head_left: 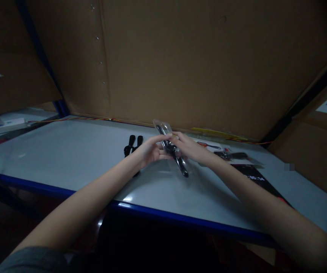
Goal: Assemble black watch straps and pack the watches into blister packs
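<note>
Between both hands (fingertips meeting): bagged black tool.

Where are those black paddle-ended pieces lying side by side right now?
In the head view, the black pieces lie on the table, left of center, partly hidden behind the left hand's wrist and forearm.

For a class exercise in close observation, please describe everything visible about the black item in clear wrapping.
The wrapped black item is long, narrow and glossy, inside clear, film-like wrapping that looks loose and crinkled. It slants over the pale table, far end to the left, near end to the right. The left hand and right hand hold it around the middle, hiding some of it; finer parts are too blurred to tell.
</note>
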`<state>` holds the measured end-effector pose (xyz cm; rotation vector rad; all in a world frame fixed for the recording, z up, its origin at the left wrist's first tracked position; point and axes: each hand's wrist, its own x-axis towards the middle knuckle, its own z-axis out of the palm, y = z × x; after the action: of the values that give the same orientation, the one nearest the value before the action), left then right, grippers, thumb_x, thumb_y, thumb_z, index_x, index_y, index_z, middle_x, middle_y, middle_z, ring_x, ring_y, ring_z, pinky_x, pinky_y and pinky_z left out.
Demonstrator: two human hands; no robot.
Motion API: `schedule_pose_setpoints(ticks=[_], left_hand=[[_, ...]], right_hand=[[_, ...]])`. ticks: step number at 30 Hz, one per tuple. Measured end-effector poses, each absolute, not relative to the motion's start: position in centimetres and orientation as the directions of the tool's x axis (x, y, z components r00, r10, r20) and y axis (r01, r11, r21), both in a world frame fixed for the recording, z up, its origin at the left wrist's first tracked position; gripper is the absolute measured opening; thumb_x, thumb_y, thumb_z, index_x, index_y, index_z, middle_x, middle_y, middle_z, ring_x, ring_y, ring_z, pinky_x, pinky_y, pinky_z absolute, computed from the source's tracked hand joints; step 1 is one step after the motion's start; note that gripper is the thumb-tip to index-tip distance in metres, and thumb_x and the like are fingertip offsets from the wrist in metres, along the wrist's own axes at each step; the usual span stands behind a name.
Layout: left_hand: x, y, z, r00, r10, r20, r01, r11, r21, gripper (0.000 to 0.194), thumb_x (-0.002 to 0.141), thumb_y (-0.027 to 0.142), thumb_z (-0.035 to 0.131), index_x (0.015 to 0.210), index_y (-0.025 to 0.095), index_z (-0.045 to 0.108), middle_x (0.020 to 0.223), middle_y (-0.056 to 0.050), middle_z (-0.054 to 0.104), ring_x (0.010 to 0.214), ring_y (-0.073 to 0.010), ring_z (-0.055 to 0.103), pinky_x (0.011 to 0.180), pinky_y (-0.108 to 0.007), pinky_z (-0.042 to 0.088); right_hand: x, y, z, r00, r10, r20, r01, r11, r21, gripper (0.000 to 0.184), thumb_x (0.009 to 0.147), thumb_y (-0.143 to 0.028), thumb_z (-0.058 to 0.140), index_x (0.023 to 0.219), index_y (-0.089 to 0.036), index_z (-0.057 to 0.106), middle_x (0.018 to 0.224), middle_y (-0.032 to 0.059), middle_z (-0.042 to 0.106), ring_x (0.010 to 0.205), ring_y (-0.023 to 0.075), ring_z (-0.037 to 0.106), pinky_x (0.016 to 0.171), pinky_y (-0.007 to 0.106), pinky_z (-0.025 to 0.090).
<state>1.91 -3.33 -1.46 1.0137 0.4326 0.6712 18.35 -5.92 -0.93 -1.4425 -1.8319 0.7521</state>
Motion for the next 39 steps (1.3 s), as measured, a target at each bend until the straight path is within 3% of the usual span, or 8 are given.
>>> schedule_pose_setpoints(ticks=[5,12,16,23,26,29,35,39], left_hand=[[2.2,-3.4,-1.8,0.633,0.774,0.015,-0.345,0.265,0.900,0.032,0.069,0.013,0.068,0.098,0.009,0.055,0.088,-0.011,0.067,0.072,-0.0200,0.067,0.073,-0.036,0.051],[2.0,-3.5,-1.8,0.593,0.805,-0.015,-0.285,0.227,0.931,0.042,0.065,0.003,0.068,0.104,0.011,0.053,0.087,-0.010,0.067,0.075,-0.0198,0.067,0.072,-0.035,0.051],[1.7,-3.3,-1.5,0.675,0.736,-0.051,-0.261,0.304,0.916,0.038,0.072,0.024,0.065,0.105,0.010,0.054,0.088,-0.012,0.066,0.074,-0.0202,0.066,0.073,-0.035,0.050],[1.2,-2.7,-1.4,0.731,0.649,-0.211,-0.206,0.504,0.839,0.074,0.068,0.070,0.047,0.110,0.009,0.048,0.084,-0.014,0.065,0.078,-0.0286,0.065,0.071,-0.042,0.048],[1.1,-2.4,-1.6,0.787,0.573,-0.228,-0.148,0.534,0.832,0.081,0.063,0.076,0.044,0.108,0.009,0.051,0.083,-0.015,0.066,0.079,-0.0292,0.065,0.072,-0.042,0.048],[1.1,-2.5,-1.5,0.839,0.477,-0.262,-0.058,0.556,0.829,0.083,0.062,0.079,0.042,0.106,0.010,0.054,0.087,-0.017,0.066,0.081,-0.0302,0.065,0.072,-0.043,0.048],[1.2,-4.0,-0.4,0.906,0.285,-0.314,0.113,0.551,0.827,0.083,0.059,0.081,0.042,0.099,0.010,0.059,0.089,-0.018,0.066,0.081,-0.0320,0.064,0.065,-0.042,0.049],[1.3,-4.9,0.0,0.880,0.351,-0.321,0.101,0.521,0.847,0.082,0.059,0.083,0.040,0.091,0.011,0.062,0.078,-0.017,0.066,0.085,-0.0338,0.063,0.066,-0.045,0.049]], right_hand=[[19.3,-6.1,-0.6,-0.147,0.988,0.039,0.371,0.092,-0.924,0.048,0.085,-0.045,0.043,0.126,-0.019,0.042,0.098,0.0098,0.056,0.064,0.0137,0.057,0.044,0.023,0.046],[19.4,-5.6,-1.5,-0.062,0.986,0.153,0.346,0.165,-0.924,0.049,0.079,-0.039,0.057,0.120,-0.013,0.050,0.090,0.0087,0.059,0.065,0.0122,0.055,0.046,0.021,0.044],[19.5,-5.7,-1.3,-0.005,0.977,0.213,0.247,0.207,-0.946,0.045,0.074,-0.038,0.063,0.113,-0.015,0.057,0.091,0.0072,0.062,0.065,0.0110,0.055,0.049,0.021,0.042],[20.8,-6.4,0.2,-0.103,0.988,0.114,-0.092,0.104,-0.990,0.033,0.072,-0.029,0.064,0.105,-0.021,0.063,0.107,0.0053,0.061,0.079,0.0114,0.057,0.068,0.023,0.047],[21.5,-6.8,1.2,-0.202,0.967,0.155,-0.021,0.154,-0.988,0.038,0.077,-0.030,0.058,0.114,-0.024,0.059,0.112,0.0038,0.058,0.078,0.0113,0.055,0.069,0.024,0.046],[21.9,-7.6,3.0,-0.404,0.898,0.172,0.124,0.240,-0.963,0.048,0.078,-0.029,0.056,0.125,-0.026,0.051,0.100,0.0026,0.061,0.077,0.0124,0.055,0.070,0.026,0.045],[20.5,-8.1,6.0,-0.774,0.606,-0.185,0.489,0.386,-0.782,0.049,0.075,-0.026,0.060,0.124,-0.024,0.053,0.091,0.0005,0.063,0.082,0.0139,0.055,0.076,0.027,0.042],[19.4,-7.7,5.8,-0.810,0.569,-0.144,0.492,0.523,-0.696,0.038,0.072,-0.026,0.064,0.110,-0.026,0.064,0.093,-0.0004,0.064,0.081,0.0131,0.056,0.075,0.026,0.042]])
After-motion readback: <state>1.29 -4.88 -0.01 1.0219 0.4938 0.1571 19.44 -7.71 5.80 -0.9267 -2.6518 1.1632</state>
